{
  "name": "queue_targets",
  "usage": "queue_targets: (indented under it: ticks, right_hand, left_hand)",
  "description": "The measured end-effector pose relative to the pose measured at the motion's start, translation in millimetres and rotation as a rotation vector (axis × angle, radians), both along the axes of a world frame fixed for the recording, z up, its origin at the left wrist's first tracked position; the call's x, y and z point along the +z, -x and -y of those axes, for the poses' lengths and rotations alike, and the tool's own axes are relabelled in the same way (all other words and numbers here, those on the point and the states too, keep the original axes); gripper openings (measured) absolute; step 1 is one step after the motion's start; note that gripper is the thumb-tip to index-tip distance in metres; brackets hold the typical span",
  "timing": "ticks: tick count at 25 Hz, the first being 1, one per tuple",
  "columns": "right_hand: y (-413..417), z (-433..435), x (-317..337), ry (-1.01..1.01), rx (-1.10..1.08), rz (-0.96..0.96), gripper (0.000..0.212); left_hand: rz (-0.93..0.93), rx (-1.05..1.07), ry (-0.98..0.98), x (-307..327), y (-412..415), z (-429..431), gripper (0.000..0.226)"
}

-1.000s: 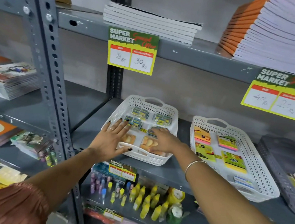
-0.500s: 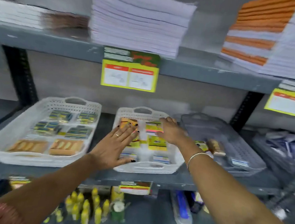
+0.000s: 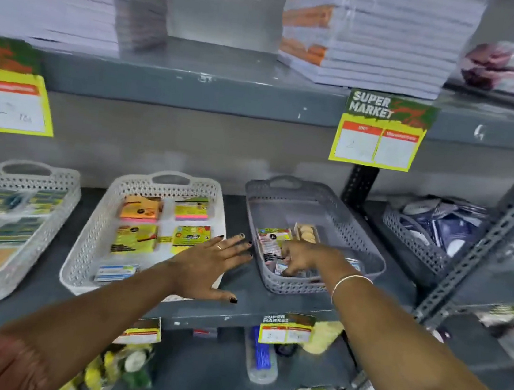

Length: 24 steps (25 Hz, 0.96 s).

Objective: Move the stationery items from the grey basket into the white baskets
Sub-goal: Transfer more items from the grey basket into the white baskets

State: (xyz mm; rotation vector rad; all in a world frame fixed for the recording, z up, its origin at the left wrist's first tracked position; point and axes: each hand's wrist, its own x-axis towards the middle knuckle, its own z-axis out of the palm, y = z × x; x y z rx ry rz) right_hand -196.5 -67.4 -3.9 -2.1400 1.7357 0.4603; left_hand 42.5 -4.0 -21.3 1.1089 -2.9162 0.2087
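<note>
The grey basket (image 3: pixel 348 213) stands on the middle shelf, right of centre, holding a few small packs: a red-and-white card pack (image 3: pixel 271 239) and a tan eraser pack (image 3: pixel 307 231). My right hand (image 3: pixel 304 258) reaches down inside the grey basket, fingers curled over small packets at its near end; whether it grips one I cannot tell. My left hand (image 3: pixel 209 264) is spread flat, palm down, over the right near corner of the middle white basket (image 3: pixel 91 233), which holds sticky-note pads (image 3: pixel 140 208). A second white basket (image 3: pixel 66 202) at the far left holds green and tan packs.
Stacks of notebooks (image 3: pixel 373 38) fill the upper shelf, with yellow price tags (image 3: pixel 379 135) hanging from its edge. Another grey basket (image 3: pixel 417 242) with dark packets sits at right behind a slanted steel upright (image 3: pixel 483 249). Glue bottles and pens lie on the shelf below.
The view has swung right. My right hand moved from the left white basket across the middle one and down into the grey basket. My left hand followed, now over the middle white basket's right corner.
</note>
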Motion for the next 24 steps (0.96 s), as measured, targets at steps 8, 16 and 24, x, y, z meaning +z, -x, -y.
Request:
queue_targets:
  ticks: [8, 16, 24]
  right_hand:
    - [-9.6, -2.5, 7.4, -0.040, 0.059, -0.080, 0.037]
    - [-37.0, -1.1, 67.5, 0.169, -0.002, -0.022, 0.040]
    - [-173.0, -8.7, 76.8, 0.309, 0.214, 0.167, 0.034]
  left_hand:
    - [0.009, 0.028, -0.089, 0.0, 2.2, -2.6, 0.092]
    - [-0.103, 0.141, 0.069, 16.9, -56.6, -19.2, 0.087]
    - [-0.275, 0.536, 0.084, -15.1, -216.8, -69.3, 0.092]
